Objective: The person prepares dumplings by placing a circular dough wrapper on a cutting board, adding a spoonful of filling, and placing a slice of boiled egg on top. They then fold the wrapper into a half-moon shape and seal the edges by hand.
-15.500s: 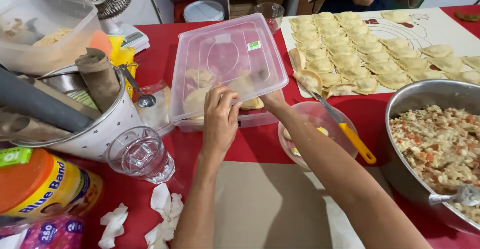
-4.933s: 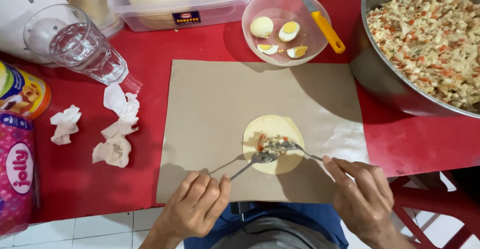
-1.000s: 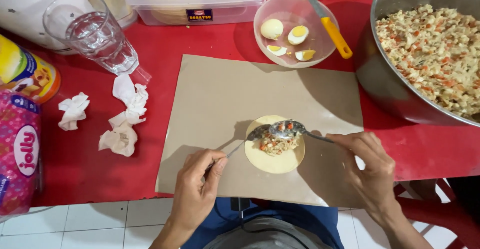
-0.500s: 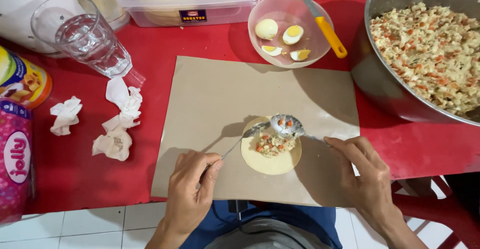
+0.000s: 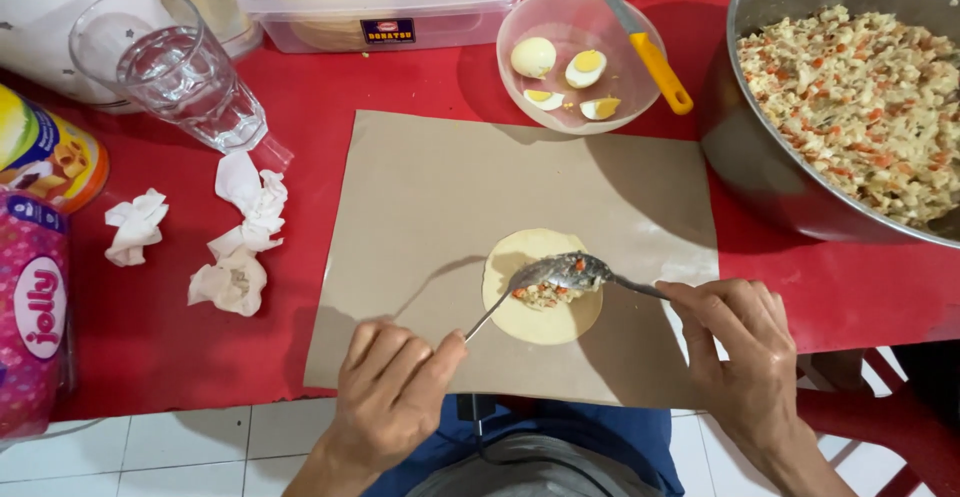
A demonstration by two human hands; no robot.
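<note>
Red tablecloth under a tan paper sheet (image 5: pixel 420 207), a round dough disc (image 5: pixel 545 312) near its front edge.

On the pale, smooth disc sits a small heap of crumbly filling (image 5: pixel 545 295). Two metal spoons meet over it: the left hand (image 5: pixel 395 397) pinches one spoon (image 5: pixel 505 297) whose handle slants down-left, and the right hand (image 5: pixel 745 352) grips the other spoon (image 5: pixel 590 272), its long axis running almost level toward the right. Fingers of both hands are closed narrowly on the handles. Bare paper lies open behind the disc; crumpled tissues (image 5: pixel 240 247) lie left, and a steel bowl (image 5: pixel 760 167) of filling stands far right, overhanging the paper's corner.
</note>
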